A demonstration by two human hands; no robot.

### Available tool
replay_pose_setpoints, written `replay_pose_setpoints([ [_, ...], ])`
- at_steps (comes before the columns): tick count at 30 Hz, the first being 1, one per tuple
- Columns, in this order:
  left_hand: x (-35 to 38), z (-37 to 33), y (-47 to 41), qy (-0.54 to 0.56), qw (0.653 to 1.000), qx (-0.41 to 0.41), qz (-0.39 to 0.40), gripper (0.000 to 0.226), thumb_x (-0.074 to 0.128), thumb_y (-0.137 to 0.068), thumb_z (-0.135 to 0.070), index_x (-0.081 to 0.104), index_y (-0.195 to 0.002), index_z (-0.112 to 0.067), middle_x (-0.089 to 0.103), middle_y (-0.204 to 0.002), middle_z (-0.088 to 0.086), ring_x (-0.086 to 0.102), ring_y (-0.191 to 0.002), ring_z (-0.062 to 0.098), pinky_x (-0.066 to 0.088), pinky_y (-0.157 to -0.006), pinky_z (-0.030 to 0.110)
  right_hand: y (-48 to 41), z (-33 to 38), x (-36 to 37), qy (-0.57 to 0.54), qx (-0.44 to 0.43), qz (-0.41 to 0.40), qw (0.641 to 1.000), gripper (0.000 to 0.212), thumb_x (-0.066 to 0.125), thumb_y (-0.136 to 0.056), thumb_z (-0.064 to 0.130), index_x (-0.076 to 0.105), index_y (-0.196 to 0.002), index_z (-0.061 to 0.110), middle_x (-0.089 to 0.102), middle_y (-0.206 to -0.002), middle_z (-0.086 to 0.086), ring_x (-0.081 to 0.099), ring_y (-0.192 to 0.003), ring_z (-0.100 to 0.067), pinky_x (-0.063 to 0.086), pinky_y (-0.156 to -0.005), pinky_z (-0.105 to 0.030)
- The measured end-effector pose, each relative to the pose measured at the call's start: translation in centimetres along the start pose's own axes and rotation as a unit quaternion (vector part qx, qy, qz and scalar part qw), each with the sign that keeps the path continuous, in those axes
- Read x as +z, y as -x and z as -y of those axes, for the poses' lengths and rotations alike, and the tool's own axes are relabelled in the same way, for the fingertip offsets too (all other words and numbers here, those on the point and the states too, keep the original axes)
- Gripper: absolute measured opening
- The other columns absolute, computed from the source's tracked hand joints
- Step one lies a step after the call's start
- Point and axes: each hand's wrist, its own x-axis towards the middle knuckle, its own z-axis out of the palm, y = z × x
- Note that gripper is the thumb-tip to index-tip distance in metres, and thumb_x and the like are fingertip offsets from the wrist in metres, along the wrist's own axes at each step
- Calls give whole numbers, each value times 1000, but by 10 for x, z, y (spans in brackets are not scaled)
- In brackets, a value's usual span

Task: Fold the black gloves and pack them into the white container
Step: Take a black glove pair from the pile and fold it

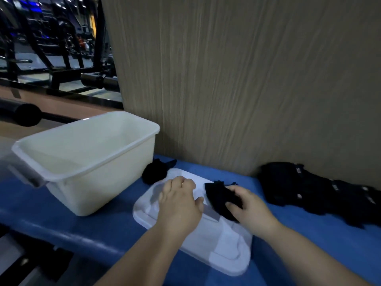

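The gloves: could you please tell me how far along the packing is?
Barely begun: no gloves show in the container. The right hand grips one glove on the lid; a bunched glove and the pile wait.

Item count:
- white container [99,193]: 1, left of centre.
- white lid [226,250]: 1, lower centre.
- Hands: 2, the left hand [179,203] and the right hand [251,209], lower centre.
- Single black gloves: 2, the held glove [220,198] in the right hand's grip and the bunched glove [154,172] above the lid.
- glove pile [309,190]: 1, at right; the number of gloves in it cannot be told.
- blue bench [61,215]: 1.
- wood-grain panel [226,79]: 1.
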Motion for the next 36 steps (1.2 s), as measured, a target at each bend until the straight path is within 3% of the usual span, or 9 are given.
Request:
replay_pose_setpoints([
  [3,15,-29,20,76,992,39,89,34,50,-95,-35,49,-128,-28,48,-129,-8,34,-122,15,28,-101,24,39,-16,-17,25,-13,4,1000,37,59,-82,30,56,-118,39,61,-109,12,58,-102,-7,48,-90,-29],
  [7,40,-71,42,116,966,105,205,35,48,-96,-34,52,-130,-25,58,-121,1,50,-115,20,40,-98,32,82,-35,-40,37,-10,-12,999,39,66,-82,17,58,-115,36,62,-110,10,59,-102,-8,47,-92,-27],
  [10,50,-95,57,159,956,97,228,23,41,-100,-37,61,-105,-28,64,-95,-4,59,-92,16,47,-84,35,111,-47,-57,30,16,-21,999,40,66,-81,13,55,-112,36,63,-103,9,59,-90,-7,48,-84,-26],
  [13,59,-111,69,147,957,102,230,25,38,-100,-41,55,-84,-33,59,-77,-8,57,-79,13,44,-72,31,133,-56,-66,32,24,-29,999,40,65,-80,11,51,-110,33,60,-91,13,55,-77,-3,45,-73,-23],
  [17,68,-123,80,131,950,124,257,28,42,-99,-40,65,-108,-29,64,-98,-5,60,-94,13,45,-82,28,153,-65,-70,28,24,-32,999,33,66,-82,15,49,-105,32,61,-84,11,56,-75,-2,45,-65,-19],
  [22,64,-135,88,199,931,77,298,43,28,-102,-48,66,-112,-33,62,-105,-10,56,-101,7,42,-98,32,163,-76,-78,47,9,-39,998,34,65,-83,17,47,-109,29,56,-88,16,55,-82,-5,46,-71,-23],
  [26,75,-145,83,145,924,146,322,31,38,-101,-44,63,-116,-35,60,-112,-8,54,-107,6,40,-98,27,167,-86,-84,34,3,-45,998,32,64,-83,16,48,-107,31,57,-85,16,55,-78,-1,41,-64,-14],
  [31,75,-153,78,270,889,50,368,52,20,-87,-72,66,-102,-54,70,-97,-16,60,-94,-3,42,-80,20,165,-96,-89,51,-8,-66,996,36,62,-80,18,45,-106,34,63,-98,8,57,-87,-10,44,-72,-23],
  [36,80,-162,76,234,897,101,362,23,47,-100,-29,66,-94,-41,69,-100,-13,60,-97,-2,44,-89,19,166,-99,-88,31,-5,-75,997,36,62,-80,19,42,-106,35,60,-92,12,56,-83,-9,43,-70,-21],
])
